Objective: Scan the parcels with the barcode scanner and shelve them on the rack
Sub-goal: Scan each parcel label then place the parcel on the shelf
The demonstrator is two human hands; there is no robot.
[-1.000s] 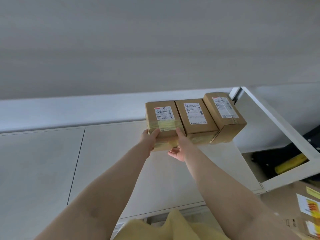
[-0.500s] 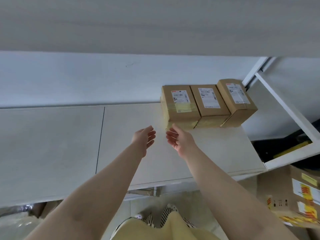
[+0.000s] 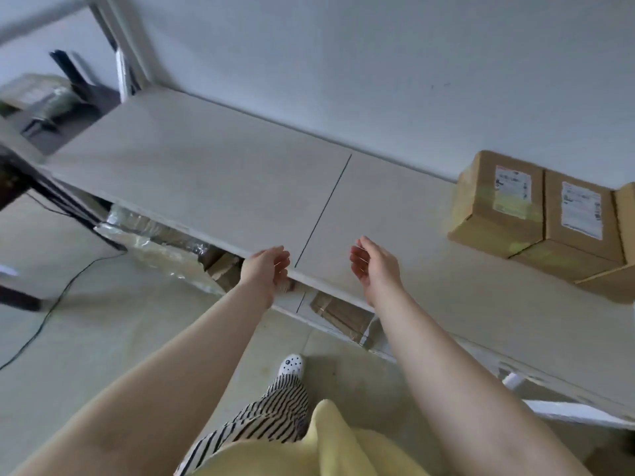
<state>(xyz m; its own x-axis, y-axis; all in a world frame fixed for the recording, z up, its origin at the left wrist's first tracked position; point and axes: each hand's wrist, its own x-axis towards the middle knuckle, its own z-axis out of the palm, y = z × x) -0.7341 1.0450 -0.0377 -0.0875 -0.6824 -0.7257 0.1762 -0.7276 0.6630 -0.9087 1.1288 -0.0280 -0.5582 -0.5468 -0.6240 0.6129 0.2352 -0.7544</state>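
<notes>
Head view, single camera: worn high, facing forward and steeply down, tilted. Near foreground, both forearms entering from 6 o'clock. Middle ground, rack shelf (image 3: 213, 173) running 10 to 4 o'clock. Parcels (image 3: 536, 214) at 3 o'clock edge. Floor (image 3: 86, 321) at 8 o'clock.

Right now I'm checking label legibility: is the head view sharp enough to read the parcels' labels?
Head view: no; the labels on the parcels are smeared, the left edge is motion-blurred, and wide-angle bending curves the rack shelf; the light is flat and soft.
</notes>
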